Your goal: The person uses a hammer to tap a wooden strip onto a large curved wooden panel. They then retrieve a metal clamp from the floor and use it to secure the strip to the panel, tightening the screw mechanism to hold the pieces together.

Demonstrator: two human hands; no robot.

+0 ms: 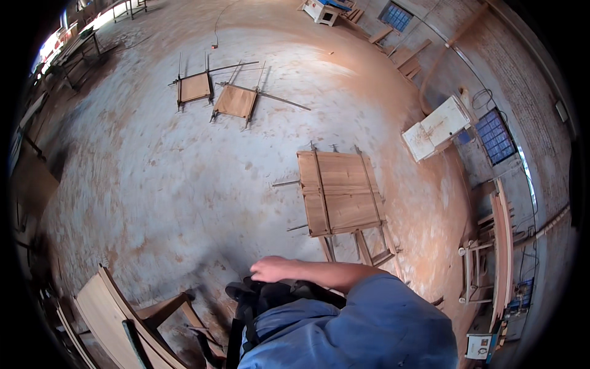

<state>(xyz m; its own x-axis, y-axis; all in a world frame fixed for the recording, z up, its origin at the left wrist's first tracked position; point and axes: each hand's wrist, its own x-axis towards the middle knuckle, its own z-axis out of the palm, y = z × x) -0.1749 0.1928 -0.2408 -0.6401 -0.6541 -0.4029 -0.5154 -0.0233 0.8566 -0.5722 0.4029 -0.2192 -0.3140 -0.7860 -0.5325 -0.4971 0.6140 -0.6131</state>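
My right hand [270, 269] is held across in front of my body, above my dark shoes and trousers, with its fingers curled in. Its palm side is turned away, so anything inside it is hidden. The closest large thing ahead of it is a wooden panel [341, 190] with long metal bar clamps [320, 190] across it, raised on a wooden stand [364, 247]. A gap lies between the hand and the panel. My left hand does not show.
Two smaller clamped wooden panels, one [195, 87] beside the other [235, 101], stand farther off on the dusty floor [203, 172]. At lower left are large curved boards [117, 313] on a wooden frame [169, 309]. A white cabinet [437, 128] and a board rack [476, 270] line the right wall.
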